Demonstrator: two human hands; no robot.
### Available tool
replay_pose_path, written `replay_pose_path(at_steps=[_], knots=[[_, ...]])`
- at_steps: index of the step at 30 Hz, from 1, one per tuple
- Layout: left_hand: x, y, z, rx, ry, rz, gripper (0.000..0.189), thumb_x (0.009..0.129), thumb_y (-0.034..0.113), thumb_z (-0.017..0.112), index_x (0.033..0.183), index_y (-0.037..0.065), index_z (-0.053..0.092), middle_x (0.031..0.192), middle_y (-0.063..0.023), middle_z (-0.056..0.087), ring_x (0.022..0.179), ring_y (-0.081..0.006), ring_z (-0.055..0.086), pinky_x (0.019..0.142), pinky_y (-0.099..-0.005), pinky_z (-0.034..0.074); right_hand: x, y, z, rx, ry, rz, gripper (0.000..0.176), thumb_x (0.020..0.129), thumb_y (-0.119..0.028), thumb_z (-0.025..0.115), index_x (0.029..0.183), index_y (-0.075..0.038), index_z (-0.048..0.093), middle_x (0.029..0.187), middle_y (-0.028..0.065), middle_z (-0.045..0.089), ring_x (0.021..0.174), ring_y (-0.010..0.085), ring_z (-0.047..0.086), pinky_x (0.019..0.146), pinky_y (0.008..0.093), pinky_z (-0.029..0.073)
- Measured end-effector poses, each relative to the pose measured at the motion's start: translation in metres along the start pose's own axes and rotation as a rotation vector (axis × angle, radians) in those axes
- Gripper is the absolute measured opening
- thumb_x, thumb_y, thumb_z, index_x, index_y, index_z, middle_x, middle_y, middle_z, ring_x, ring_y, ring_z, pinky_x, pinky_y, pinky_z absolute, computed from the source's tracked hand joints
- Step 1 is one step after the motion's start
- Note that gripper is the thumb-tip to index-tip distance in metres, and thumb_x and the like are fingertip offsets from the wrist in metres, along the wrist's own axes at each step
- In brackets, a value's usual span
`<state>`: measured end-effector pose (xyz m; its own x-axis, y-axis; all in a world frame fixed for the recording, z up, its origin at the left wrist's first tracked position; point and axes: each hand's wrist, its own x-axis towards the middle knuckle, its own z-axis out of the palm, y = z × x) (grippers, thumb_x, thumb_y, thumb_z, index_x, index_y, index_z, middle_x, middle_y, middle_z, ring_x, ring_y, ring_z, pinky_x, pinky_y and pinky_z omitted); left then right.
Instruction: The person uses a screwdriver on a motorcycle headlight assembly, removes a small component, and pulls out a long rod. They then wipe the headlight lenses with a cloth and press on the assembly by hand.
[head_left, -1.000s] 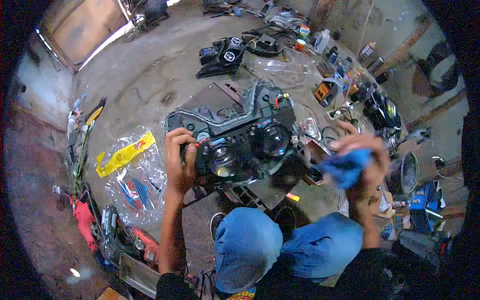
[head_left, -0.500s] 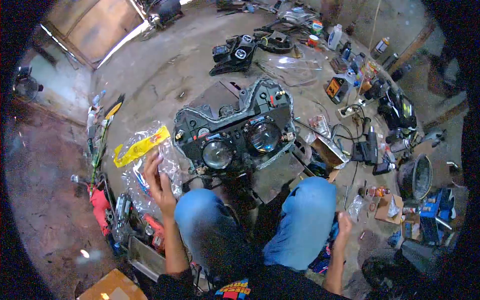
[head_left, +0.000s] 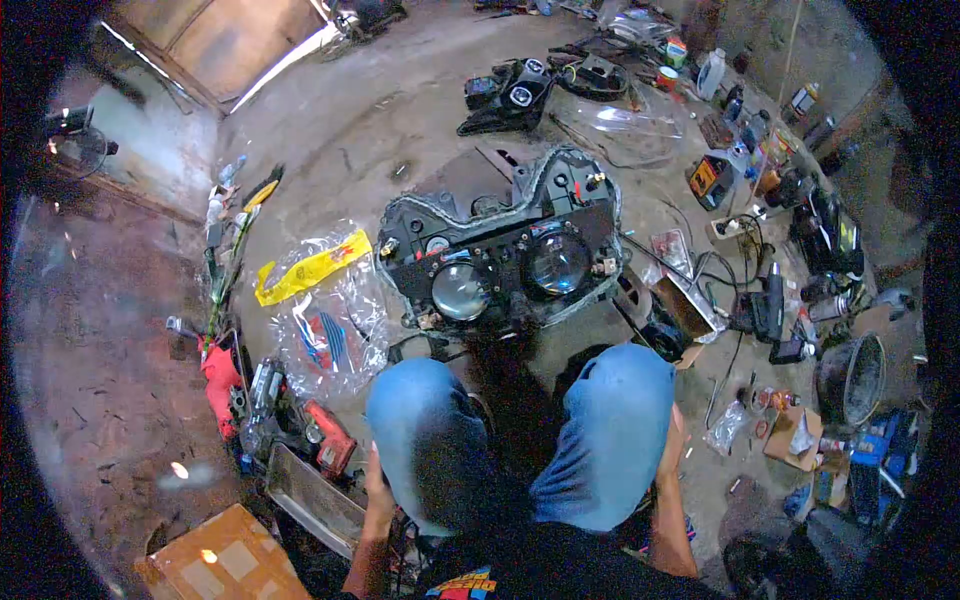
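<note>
A headlight assembly with two round lenses sits on the floor in front of my knees, sealant showing along its rim. My left hand is down at the outer side of my left knee, its fingers mostly hidden by the jeans. Against the outer side of my right knee rests my right hand, partly covered by the leg. Nothing shows in either hand. Left of the headlight lies a clear plastic bag with a yellow strip across it.
A red power tool and a metal tray are near my left leg. To the right lie an open box, a heat gun and a black bucket. Another black headlight part lies further back.
My left hand has dropped from above the plastic bag to beside my left knee. My right hand has moved in against my right knee. The whole view has shifted slightly.
</note>
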<state>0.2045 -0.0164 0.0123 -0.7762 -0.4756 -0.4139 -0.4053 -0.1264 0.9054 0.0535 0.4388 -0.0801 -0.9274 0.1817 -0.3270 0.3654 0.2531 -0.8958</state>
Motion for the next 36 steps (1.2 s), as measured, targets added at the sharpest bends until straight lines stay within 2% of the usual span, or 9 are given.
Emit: replay_pose_path(at_steps=[3,6,11,15,17,19,24,30,36], knots=[[-0.003,0.017,0.018,-0.101,-0.031,-0.024,0.078,0.108,0.062,0.035,0.154,-0.001,0.042,0.151,-0.0105,0.051,0.137,-0.0245,0.050,0.116,-0.0430,0.038,-0.007,0.032,0.006,0.283,-0.061,0.109,0.049,0.109,-0.040,0.048,0.134,0.000,0.062,0.135,0.0077,0.062,0.120,0.0181,0.058,0.107,0.0351,0.044],[0.012,-0.014,0.001,-0.193,-0.002,-0.064,0.080,0.107,0.063,0.037,0.155,0.000,0.041,0.152,-0.0117,0.050,0.138,-0.0272,0.049,0.118,-0.0439,0.036,-0.020,0.016,-0.001,0.167,-0.001,0.081,0.053,0.109,-0.043,0.047,0.138,0.000,0.060,0.136,0.0086,0.063,0.120,0.0191,0.059,0.106,0.0356,0.045],[0.036,0.008,0.025,-0.179,0.161,-0.005,0.079,0.106,0.063,0.039,0.155,0.001,0.042,0.154,-0.0155,0.049,0.140,-0.0318,0.047,0.120,-0.0461,0.034,-0.023,-0.020,-0.002,0.199,-0.037,0.159,0.050,0.108,-0.040,0.051,0.137,0.000,0.061,0.129,0.0082,0.067,0.112,0.0192,0.064,0.100,0.0333,0.050],[0.062,0.089,0.063,-0.069,-0.012,0.444,0.069,0.105,0.056,0.047,0.144,-0.001,0.052,0.147,-0.0195,0.054,0.139,-0.0342,0.049,0.120,-0.0472,0.035,0.025,-0.025,0.004,0.351,-0.120,-0.087,0.038,0.102,-0.022,0.064,0.133,0.000,0.065,0.123,0.0074,0.069,0.107,0.0174,0.064,0.097,0.0319,0.050],[0.086,0.117,0.063,0.002,-0.099,0.696,0.059,0.105,0.048,0.052,0.135,-0.002,0.059,0.140,-0.0203,0.059,0.137,-0.0348,0.053,0.119,-0.0484,0.037,0.036,-0.086,0.013,0.110,0.070,-0.203,0.037,0.094,-0.008,0.072,0.130,-0.001,0.068,0.119,0.0061,0.070,0.106,0.0148,0.064,0.097,0.0329,0.050],[0.111,0.134,0.056,0.167,-0.111,0.873,0.045,0.101,0.031,0.060,0.132,-0.001,0.061,0.140,-0.0210,0.061,0.135,-0.0347,0.056,0.117,-0.0517,0.040,0.044,-0.129,0.019,0.127,0.105,-0.299,0.041,0.090,-0.010,0.076,0.131,-0.004,0.069,0.115,0.0066,0.071,0.105,0.0161,0.064,0.097,0.0337,0.050],[0.147,0.198,0.091,0.765,-0.184,1.172,0.073,0.078,0.022,0.086,0.141,0.003,0.054,0.152,-0.0194,0.054,0.146,-0.0391,0.045,0.122,-0.0541,0.031,0.079,-0.229,0.031,-0.277,-0.051,-0.905,0.058,0.081,-0.014,0.083,0.137,-0.010,0.066,0.120,0.0126,0.066,0.107,0.0273,0.064,0.094,0.0379,0.052],[0.177,0.213,0.124,0.961,-0.393,1.205,0.101,0.061,0.031,0.096,0.147,0.012,0.046,0.161,-0.0126,0.045,0.154,-0.0395,0.031,0.126,-0.0624,0.013,0.108,-0.289,0.072,-0.405,-0.448,-1.141,0.080,0.079,-0.017,0.083,0.152,-0.016,0.051,0.141,0.0158,0.053,0.125,0.0359,0.059,0.103,0.0439,0.052],[0.192,0.213,0.129,0.954,-0.389,1.276,0.099,0.057,0.037,0.097,0.142,0.014,0.051,0.157,-0.0088,0.049,0.154,-0.0386,0.033,0.125,-0.0654,0.009,0.117,-0.316,0.078,-0.476,-0.664,-1.142,0.085,0.078,-0.015,0.083,0.155,-0.013,0.048,0.152,0.0147,0.048,0.137,0.0357,0.052,0.114,0.0444,0.044]])
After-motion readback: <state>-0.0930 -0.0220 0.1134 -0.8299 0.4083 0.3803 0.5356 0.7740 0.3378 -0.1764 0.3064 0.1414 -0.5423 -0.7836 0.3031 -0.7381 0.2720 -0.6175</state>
